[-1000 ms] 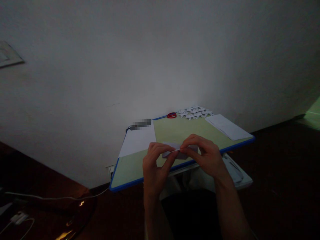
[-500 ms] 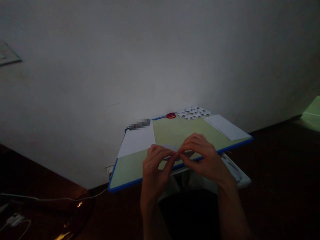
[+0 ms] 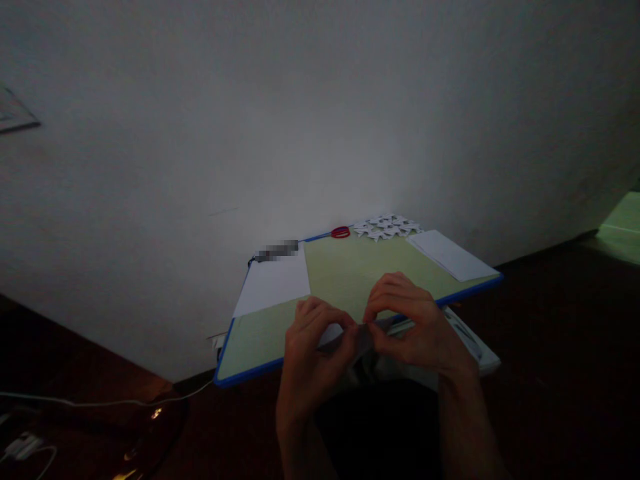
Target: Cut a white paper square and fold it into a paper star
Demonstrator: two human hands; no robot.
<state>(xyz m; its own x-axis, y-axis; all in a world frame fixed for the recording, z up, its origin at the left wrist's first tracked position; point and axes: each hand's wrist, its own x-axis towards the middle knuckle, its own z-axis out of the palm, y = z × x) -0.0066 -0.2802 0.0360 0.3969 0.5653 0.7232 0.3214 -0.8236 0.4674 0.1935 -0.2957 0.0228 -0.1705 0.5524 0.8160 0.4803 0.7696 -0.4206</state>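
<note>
Between both hands is a small piece of white paper (image 3: 365,339), partly hidden by my fingers and dim in the low light. My left hand (image 3: 317,340) pinches it between thumb and fingers from the left. From the right, my right hand (image 3: 407,320) pinches the same paper with thumb and index finger, the fingertips of the two hands close together. Both hands are over the front edge of the pale green table (image 3: 265,333), which has a blue rim. Any fold in the paper is too dark to make out.
Red-handled scissors (image 3: 341,232) lie at the table's back edge, beside several folded white paper pieces (image 3: 387,227). A white sheet (image 3: 280,280) is at the left, and white paper (image 3: 453,255) lies at the right. The wall (image 3: 300,133) rises behind; a white cable (image 3: 105,403) runs at lower left.
Both hands have come slightly down and nearer to me with the paper. Their fingertips, touching before, are now a little apart, and the paper is tilted differently.
</note>
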